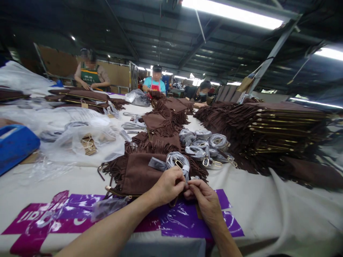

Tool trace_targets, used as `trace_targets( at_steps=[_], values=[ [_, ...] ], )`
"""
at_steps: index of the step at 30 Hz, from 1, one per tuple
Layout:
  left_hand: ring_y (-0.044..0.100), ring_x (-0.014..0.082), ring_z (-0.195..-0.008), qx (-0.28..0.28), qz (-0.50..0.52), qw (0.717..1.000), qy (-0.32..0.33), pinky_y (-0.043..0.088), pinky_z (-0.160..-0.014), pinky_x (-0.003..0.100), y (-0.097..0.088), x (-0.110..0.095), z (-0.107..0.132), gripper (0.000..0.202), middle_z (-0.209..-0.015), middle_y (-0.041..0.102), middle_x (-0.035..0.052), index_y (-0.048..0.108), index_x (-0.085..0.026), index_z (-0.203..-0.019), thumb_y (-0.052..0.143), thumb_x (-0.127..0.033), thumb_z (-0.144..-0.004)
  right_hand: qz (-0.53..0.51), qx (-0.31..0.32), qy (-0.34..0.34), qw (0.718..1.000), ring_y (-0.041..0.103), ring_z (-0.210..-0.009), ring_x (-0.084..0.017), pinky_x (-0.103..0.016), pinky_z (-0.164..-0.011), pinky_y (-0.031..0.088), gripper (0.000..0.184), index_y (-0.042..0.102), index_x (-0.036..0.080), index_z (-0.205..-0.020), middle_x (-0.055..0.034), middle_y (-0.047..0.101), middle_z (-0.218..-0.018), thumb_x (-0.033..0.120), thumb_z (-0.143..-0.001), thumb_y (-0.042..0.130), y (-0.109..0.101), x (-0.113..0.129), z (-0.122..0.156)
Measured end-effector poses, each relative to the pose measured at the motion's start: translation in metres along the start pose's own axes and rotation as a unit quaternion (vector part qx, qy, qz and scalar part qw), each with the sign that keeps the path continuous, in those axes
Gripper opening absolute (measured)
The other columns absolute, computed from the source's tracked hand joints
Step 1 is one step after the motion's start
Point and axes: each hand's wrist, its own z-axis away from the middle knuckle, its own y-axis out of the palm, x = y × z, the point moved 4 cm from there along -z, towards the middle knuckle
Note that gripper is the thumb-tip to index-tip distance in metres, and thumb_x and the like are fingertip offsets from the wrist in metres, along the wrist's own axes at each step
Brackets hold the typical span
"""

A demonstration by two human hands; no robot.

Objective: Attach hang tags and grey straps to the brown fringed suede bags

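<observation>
A brown fringed bag [136,173] lies on the table in front of me, its gold zipper edge toward me. On its right end rests a coiled strap wrapped in clear plastic [178,161] with a gold clasp. My left hand [167,185] is closed, fingers pinched on the wrapped strap's lower end. My right hand [205,198] is closed too, fingertips pinched against the same spot at the bag's edge, touching the left hand.
More wrapped straps [205,142] lie behind the bag, tall stacks of brown fringed bags [281,130] at right and centre. Plastic bags [88,142] and a blue bin [14,144] sit left. Purple printed film [184,219] lies under my hands. Three people work at the far end.
</observation>
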Motion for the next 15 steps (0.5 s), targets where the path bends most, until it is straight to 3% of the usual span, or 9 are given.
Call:
trace_targets(
  at_steps=[7, 15],
  values=[
    [0.048, 0.0123, -0.069, -0.007, -0.023, 1.0, -0.011, 0.036, -0.064, 0.023, 0.0019, 0.0003, 0.0008, 0.019, -0.071, 0.052, 0.0004, 0.05, -0.015, -0.061, 0.052, 0.0, -0.073, 0.011, 0.01, -0.009, 1.0, 0.063, -0.053, -0.013, -0.026, -0.052, 0.056, 0.031, 0.069, 0.02, -0.085, -0.0001, 0.068, -0.064, 0.05, -0.077, 0.07, 0.0022, 0.0024, 0.0],
    [0.048, 0.0129, -0.071, 0.001, -0.033, 0.999, -0.01, 0.037, -0.065, 0.024, 0.0047, 0.0019, 0.0006, 0.021, -0.07, 0.05, 0.0003, 0.047, -0.015, -0.06, 0.051, -0.001, -0.074, 0.058, 0.02, -0.016, 0.998, 0.064, -0.054, -0.015, -0.028, -0.056, 0.056, 0.031, 0.067, 0.02, -0.088, 0.0005, 0.067, -0.059, 0.051, -0.081, 0.065, 0.0019, -0.0015, -0.0008]
  ],
)
